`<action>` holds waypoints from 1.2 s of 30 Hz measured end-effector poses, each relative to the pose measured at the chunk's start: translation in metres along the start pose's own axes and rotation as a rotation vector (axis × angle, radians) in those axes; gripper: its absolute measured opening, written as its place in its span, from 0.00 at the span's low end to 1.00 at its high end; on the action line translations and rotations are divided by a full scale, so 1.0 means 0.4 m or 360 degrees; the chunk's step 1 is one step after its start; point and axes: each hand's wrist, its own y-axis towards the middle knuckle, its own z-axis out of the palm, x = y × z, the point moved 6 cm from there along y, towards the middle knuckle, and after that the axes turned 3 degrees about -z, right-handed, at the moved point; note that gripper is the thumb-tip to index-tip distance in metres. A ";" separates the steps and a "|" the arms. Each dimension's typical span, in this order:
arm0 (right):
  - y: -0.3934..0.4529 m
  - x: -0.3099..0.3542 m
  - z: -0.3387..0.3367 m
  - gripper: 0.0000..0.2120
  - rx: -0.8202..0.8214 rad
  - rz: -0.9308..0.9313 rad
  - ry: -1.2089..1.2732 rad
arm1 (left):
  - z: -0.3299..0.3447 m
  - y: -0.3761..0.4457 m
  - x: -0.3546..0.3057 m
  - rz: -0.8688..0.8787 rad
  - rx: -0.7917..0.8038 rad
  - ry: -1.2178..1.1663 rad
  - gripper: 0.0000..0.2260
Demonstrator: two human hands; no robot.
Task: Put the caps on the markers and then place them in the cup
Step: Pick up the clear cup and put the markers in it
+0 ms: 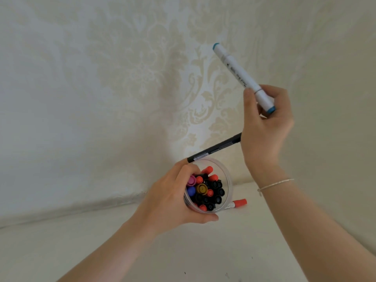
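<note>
- The left hand (pixel 173 198) wraps its fingers and thumb round the clear cup (pixel 228 180), probably lifting and tilting its mouth toward the other hand so a marker slides in easily.
- The right hand (pixel 264 127) pinches a white marker (pixel 240 75) near its lower teal cap; both ends look capped, so it seems ready to drop in.
- Below that hand a black marker (pixel 213 148) slants over the cup's rim; what holds it is unclear.
- A red-capped marker (pixel 239 202) lies on the worktop (pixel 223 251) beside the cup, under the right wrist.
</note>
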 end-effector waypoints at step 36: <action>-0.159 -0.099 0.091 0.02 0.1137 0.0136 -0.0224 | 0.014 0.004 -0.006 0.0111 0.0055 0.0097 0.36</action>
